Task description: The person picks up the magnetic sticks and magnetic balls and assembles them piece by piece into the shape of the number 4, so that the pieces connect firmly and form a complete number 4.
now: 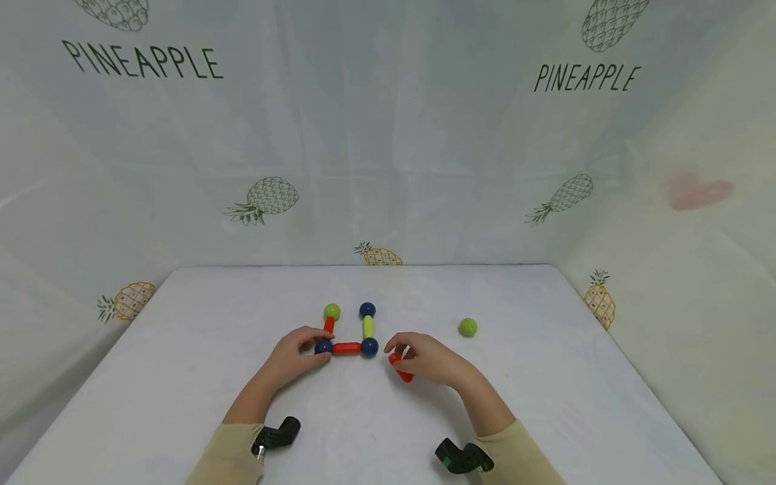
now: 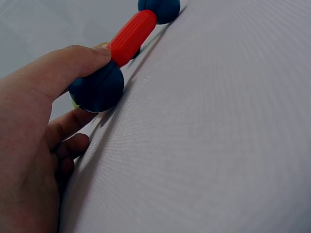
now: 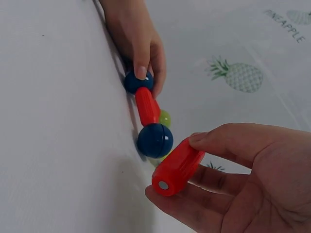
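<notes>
My left hand (image 1: 294, 356) pinches a blue ball (image 2: 98, 90) at the near left corner of a joined ball-and-rod shape. From that ball a red rod (image 1: 347, 348) runs right to a second blue ball (image 1: 369, 347). Another red rod (image 1: 329, 325) leads back to a green ball (image 1: 332, 311). A yellow-green rod (image 1: 368, 327) links the second blue ball to a third blue ball (image 1: 367, 310) at the back. Just right of the shape, my right hand (image 1: 433, 359) holds a loose red magnetic rod (image 3: 179, 167) between thumb and fingers, its silver end (image 3: 164, 185) showing.
A loose green ball (image 1: 468, 327) lies on the white-covered table (image 1: 576, 404), right of and behind my right hand. Behind the table hangs a pale curtain (image 1: 424, 135) printed with pineapples. A black wrist camera (image 1: 275, 434) sits at each sleeve.
</notes>
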Demonstrator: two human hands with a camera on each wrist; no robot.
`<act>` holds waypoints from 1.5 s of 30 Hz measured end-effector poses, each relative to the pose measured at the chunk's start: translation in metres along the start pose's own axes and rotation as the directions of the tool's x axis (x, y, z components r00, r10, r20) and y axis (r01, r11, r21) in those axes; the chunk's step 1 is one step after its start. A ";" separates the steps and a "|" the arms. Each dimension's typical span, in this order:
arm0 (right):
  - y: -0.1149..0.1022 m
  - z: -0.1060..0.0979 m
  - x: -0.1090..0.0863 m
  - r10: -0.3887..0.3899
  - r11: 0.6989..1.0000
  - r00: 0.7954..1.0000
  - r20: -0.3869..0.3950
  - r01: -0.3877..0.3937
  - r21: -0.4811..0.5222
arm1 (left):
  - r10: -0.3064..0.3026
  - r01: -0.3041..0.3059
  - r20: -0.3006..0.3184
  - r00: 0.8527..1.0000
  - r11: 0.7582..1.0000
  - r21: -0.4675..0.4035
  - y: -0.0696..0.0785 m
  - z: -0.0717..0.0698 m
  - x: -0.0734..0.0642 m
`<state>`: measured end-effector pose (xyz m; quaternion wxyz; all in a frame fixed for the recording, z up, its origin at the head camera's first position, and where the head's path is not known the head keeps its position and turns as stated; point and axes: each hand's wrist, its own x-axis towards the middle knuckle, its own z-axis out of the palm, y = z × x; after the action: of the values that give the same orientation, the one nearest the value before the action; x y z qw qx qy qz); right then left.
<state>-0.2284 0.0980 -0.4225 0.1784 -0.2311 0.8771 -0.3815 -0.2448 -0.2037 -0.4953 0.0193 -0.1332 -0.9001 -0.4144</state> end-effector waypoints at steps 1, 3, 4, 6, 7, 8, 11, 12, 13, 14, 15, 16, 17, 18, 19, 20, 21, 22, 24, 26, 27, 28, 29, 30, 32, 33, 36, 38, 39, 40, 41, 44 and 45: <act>-0.001 0.000 0.002 -0.002 1.000 1.000 0.001 0.002 -0.001 | -0.002 0.002 0.000 1.000 1.000 0.004 0.000 0.000 0.000; -0.003 0.001 0.005 -0.005 1.000 1.000 0.001 0.005 -0.009 | -0.005 0.005 -0.001 1.000 1.000 0.007 0.000 0.000 0.001; -0.004 0.002 0.007 -0.006 1.000 1.000 -0.001 0.006 -0.015 | -0.007 0.007 0.000 1.000 1.000 0.007 0.000 0.000 0.001; -0.006 0.003 0.010 -0.006 1.000 1.000 -0.006 0.006 -0.017 | -0.009 0.009 0.000 1.000 1.000 0.008 0.000 -0.001 0.001; -0.007 0.004 0.012 0.000 1.000 1.000 -0.010 0.000 -0.017 | -0.010 0.010 0.000 1.000 1.000 0.008 0.000 -0.001 0.000; -0.008 0.005 0.014 0.007 1.000 1.000 -0.013 -0.007 -0.015 | -0.012 0.012 0.001 1.000 1.000 0.007 -0.001 -0.001 0.000; -0.012 0.008 0.018 0.031 1.000 0.999 -0.021 -0.031 0.003 | -0.011 0.011 0.001 1.000 1.000 0.005 -0.001 -0.001 0.000; -0.013 0.009 0.020 0.038 0.999 0.999 -0.024 -0.038 0.009 | -0.010 0.010 0.001 1.000 1.000 0.005 0.000 -0.001 0.000; -0.013 0.009 0.021 0.043 0.999 0.999 -0.026 -0.042 0.013 | -0.009 0.009 0.001 1.000 1.000 0.004 0.000 -0.001 0.000; -0.014 0.010 0.023 0.046 0.999 0.999 -0.028 -0.045 0.018 | -0.008 0.008 0.001 1.000 1.000 0.004 0.000 -0.001 0.000; -0.014 0.011 0.024 0.048 0.999 0.998 -0.031 -0.047 0.020 | -0.007 0.007 0.002 1.000 1.000 0.003 0.000 -0.001 0.000; -0.015 0.013 0.025 0.051 0.998 0.998 -0.034 -0.050 0.024 | -0.006 0.006 0.002 1.000 1.000 0.001 0.000 -0.001 0.000; -0.015 0.014 0.026 0.053 0.998 0.998 -0.039 -0.052 0.028 | -0.004 0.004 0.002 1.000 1.000 0.001 0.000 -0.002 0.001; -0.015 0.015 0.027 0.054 0.998 0.998 -0.043 -0.053 0.030 | -0.002 0.002 0.002 1.000 1.000 0.003 0.000 -0.002 0.001; -0.015 0.016 0.028 0.058 0.998 0.997 -0.047 -0.056 0.034 | 0.000 0.000 0.001 1.000 1.000 0.004 0.000 -0.002 0.000; -0.016 0.018 0.029 0.062 0.997 0.997 -0.052 -0.060 0.040 | 0.001 -0.001 0.001 1.000 1.000 0.003 0.000 -0.002 0.000; -0.017 0.019 0.030 0.064 0.997 0.996 -0.058 -0.062 0.044 | 0.003 -0.003 -0.001 1.000 1.000 0.006 0.000 -0.002 0.000; -0.017 0.020 0.031 0.068 0.996 0.996 -0.062 -0.065 0.053 | 0.005 -0.005 -0.004 1.000 1.000 0.007 0.000 -0.002 0.000; -0.019 0.023 0.032 0.074 0.995 0.995 -0.070 -0.069 0.067 | 0.014 -0.014 -0.008 1.000 1.000 0.016 -0.001 -0.002 0.000; -0.020 0.025 0.033 0.081 0.994 0.994 -0.078 -0.074 0.084 | 0.014 -0.014 -0.011 1.000 1.000 0.016 -0.001 -0.002 0.000; -0.021 0.026 0.034 0.080 0.993 0.993 -0.083 -0.072 0.091 | 0.014 -0.013 -0.011 1.000 1.000 0.017 -0.001 -0.002 0.000; -0.021 0.027 0.034 0.085 0.992 0.992 -0.088 -0.076 0.102 | 0.013 -0.013 -0.009 1.000 1.000 0.016 0.000 -0.002 0.000; -0.022 0.028 0.035 0.089 0.991 0.991 -0.095 -0.078 0.113 | 0.013 -0.013 -0.008 1.000 1.000 0.016 -0.001 -0.002 0.000; -0.022 0.029 0.035 0.095 0.989 0.990 -0.103 -0.082 0.123 | 0.010 -0.010 -0.006 1.000 1.000 0.015 0.000 -0.002 0.000; -0.022 0.031 0.036 0.103 0.987 0.987 -0.125 -0.086 0.139 | 0.008 -0.008 -0.001 1.000 1.000 0.009 0.000 -0.002 0.001; -0.022 0.032 0.036 0.106 0.985 0.985 -0.133 -0.086 0.147 | 0.010 -0.010 0.001 1.000 1.000 0.008 0.000 -0.001 0.001; -0.022 0.035 0.037 0.123 0.983 0.980 -0.156 -0.098 0.156 | 0.015 -0.015 0.005 1.000 1.000 0.006 0.000 -0.001 0.001; -0.021 0.037 0.037 0.128 0.983 0.977 -0.169 -0.102 0.155 | 0.017 -0.017 0.004 1.000 1.000 0.007 0.000 -0.001 0.001; -0.021 0.037 0.037 0.131 0.983 0.976 -0.175 -0.104 0.154 | 0.015 -0.015 0.004 1.000 1.000 0.010 0.000 -0.001 0.001; -0.021 0.038 0.037 0.130 0.983 0.975 -0.183 -0.102 0.154 | 0.015 -0.015 0.004 1.000 1.000 0.012 0.000 -0.001 0.001; -0.021 0.039 0.037 0.129 0.983 0.973 -0.190 -0.100 0.155 | 0.015 -0.015 0.005 1.000 1.000 0.016 0.000 -0.001 0.001; -0.020 0.041 0.037 0.136 0.982 0.969 -0.206 -0.104 0.160 | 0.012 -0.012 0.003 1.000 1.000 0.019 0.000 -0.001 0.001; -0.019 0.042 0.037 0.138 0.981 0.968 -0.211 -0.105 0.161 | 0.012 -0.012 0.003 1.000 1.000 0.019 0.000 -0.002 0.001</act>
<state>-0.2337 0.0415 -0.4405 0.1196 -0.1189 0.8730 -0.4576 -0.2459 -0.2048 -0.4943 0.0218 -0.1391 -0.9031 -0.4056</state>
